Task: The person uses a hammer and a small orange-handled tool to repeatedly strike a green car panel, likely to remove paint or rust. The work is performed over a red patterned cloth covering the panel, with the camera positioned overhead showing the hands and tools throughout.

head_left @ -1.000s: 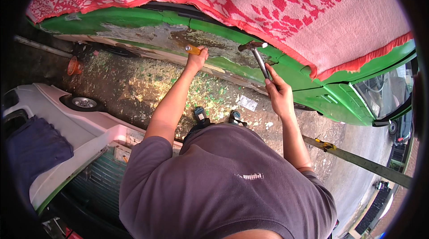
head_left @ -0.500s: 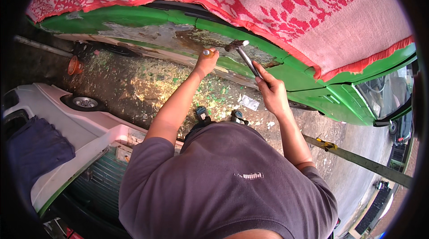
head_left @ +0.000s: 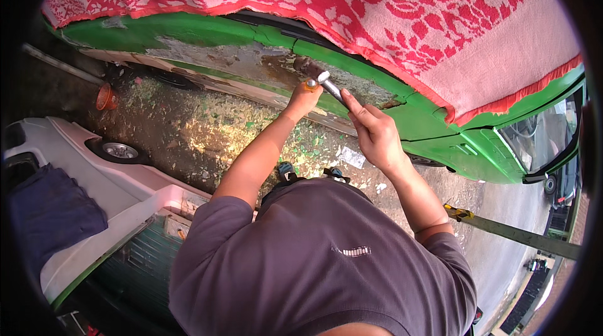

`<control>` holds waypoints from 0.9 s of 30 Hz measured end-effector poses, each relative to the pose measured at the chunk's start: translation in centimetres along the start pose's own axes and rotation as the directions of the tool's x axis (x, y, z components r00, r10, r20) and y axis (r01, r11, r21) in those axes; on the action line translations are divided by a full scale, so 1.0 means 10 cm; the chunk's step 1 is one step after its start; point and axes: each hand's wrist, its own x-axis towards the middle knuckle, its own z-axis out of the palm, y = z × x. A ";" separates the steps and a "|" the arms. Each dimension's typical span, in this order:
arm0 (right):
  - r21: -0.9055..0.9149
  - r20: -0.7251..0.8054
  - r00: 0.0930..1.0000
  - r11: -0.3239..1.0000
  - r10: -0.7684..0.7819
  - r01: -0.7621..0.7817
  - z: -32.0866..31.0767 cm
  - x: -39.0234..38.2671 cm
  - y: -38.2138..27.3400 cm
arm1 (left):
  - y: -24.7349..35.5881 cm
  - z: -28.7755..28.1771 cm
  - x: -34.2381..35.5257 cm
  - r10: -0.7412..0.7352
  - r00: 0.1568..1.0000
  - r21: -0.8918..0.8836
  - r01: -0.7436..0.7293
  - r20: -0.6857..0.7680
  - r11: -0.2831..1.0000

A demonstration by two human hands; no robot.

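In the head view, left grip (head_left: 303,102) wraps an amber-handled tool (head_left: 310,85), right grip (head_left: 380,137) a hammer (head_left: 331,88).

Underfoot, a grey-brown concrete floor (head_left: 179,147), stretching between a green car (head_left: 449,135) and a pale pink car (head_left: 81,141) and turning lighter toward the right. Strewn thickly over the middle, cream-yellow paint flakes (head_left: 207,138), mixed with green paint chips (head_left: 296,147) nearer the green car. Lying flat near the green car's lower edge, a whitish printed sheet (head_left: 352,157), with a small white scrap (head_left: 380,187) just beyond on the right. Planted side by side amid the litter, two dark sandals (head_left: 286,169). Set down at far left, an orange bucket (head_left: 106,96), too small to tell whether upright or tipped.
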 end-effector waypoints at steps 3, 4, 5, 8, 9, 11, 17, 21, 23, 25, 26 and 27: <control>-0.152 0.069 0.993 0.984 0.099 -0.087 0.10 0.04 0.06 | 0.21 0.00 0.05 -0.059 0.994 0.132 0.047 0.088 0.990; -0.141 0.067 0.988 0.982 0.136 -0.126 0.12 -0.01 0.12 | 0.53 -0.08 -0.01 -0.147 0.973 0.124 0.126 0.179 0.984; -0.130 0.071 0.988 0.984 0.135 -0.125 0.12 0.05 0.12 | 0.47 -0.10 0.03 -0.102 0.984 0.045 0.097 0.143 0.994; 0.036 -0.043 0.995 0.996 0.089 -0.088 0.02 0.05 -0.11 | 0.31 -0.14 -0.11 -0.056 0.998 -0.155 0.059 0.028 0.986; 0.070 -0.086 0.993 0.995 0.081 -0.076 0.01 0.03 -0.13 | 0.27 -0.13 -0.09 -0.046 0.999 -0.157 0.047 0.011 0.986; 0.011 -0.077 0.993 0.996 0.084 -0.084 0.07 0.00 -0.02 | 0.26 -0.13 -0.07 -0.022 1.000 -0.160 0.019 -0.017 0.987; 0.059 -0.055 0.980 0.980 0.192 -0.189 0.03 0.05 -0.09 | 0.28 -0.17 -0.13 -0.064 0.997 -0.170 0.069 0.034 0.983; 0.059 -0.186 0.982 0.998 0.021 -0.010 0.12 -0.07 -0.01 | 0.22 -0.16 -0.09 -0.049 0.999 -0.142 0.051 0.021 0.988; -0.051 -0.066 0.990 0.991 0.124 -0.128 0.20 -0.07 0.04 | 0.24 -0.17 -0.07 -0.037 0.998 -0.121 0.042 0.048 0.992; -0.037 -0.074 0.982 0.983 0.175 -0.178 0.27 -0.05 0.11 | 0.22 -0.16 -0.03 -0.004 0.997 -0.151 0.016 0.077 0.988; 0.017 -0.057 0.965 0.966 0.257 -0.256 0.17 0.00 0.02 | 0.28 -0.15 -0.07 -0.020 0.999 -0.171 0.024 0.028 0.985; 0.098 -0.125 0.973 0.978 0.195 -0.183 0.10 0.04 -0.02 | 0.27 -0.17 -0.09 -0.024 0.998 -0.157 0.032 0.052 0.987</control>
